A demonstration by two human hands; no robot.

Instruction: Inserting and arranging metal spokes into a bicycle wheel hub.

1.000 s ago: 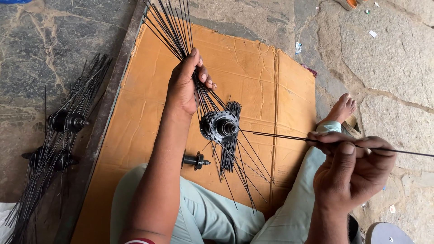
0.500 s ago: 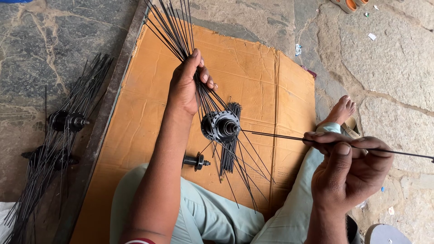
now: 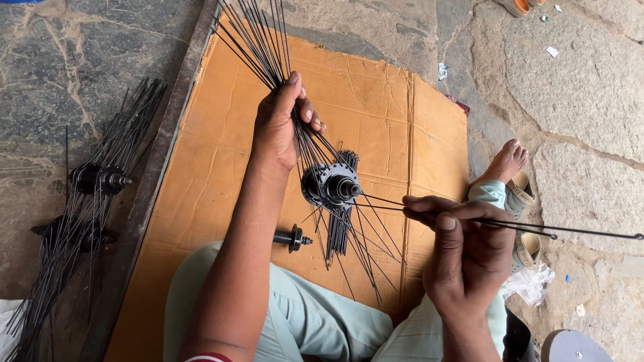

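While the left hand (image 3: 282, 127) still grips the spoke bundle (image 3: 258, 40), the right hand (image 3: 463, 248) pinches one spoke (image 3: 570, 231), barely moved.

Two hands are in play: the left hand (image 3: 282, 127) and the right hand (image 3: 463, 245). One black hub (image 3: 330, 186) sits between them, one loose axle (image 3: 293, 238) lies on one cardboard sheet (image 3: 376, 94), and two spoked hubs (image 3: 100, 179) lie far left. The spokes (image 3: 258, 40) are too many to count.
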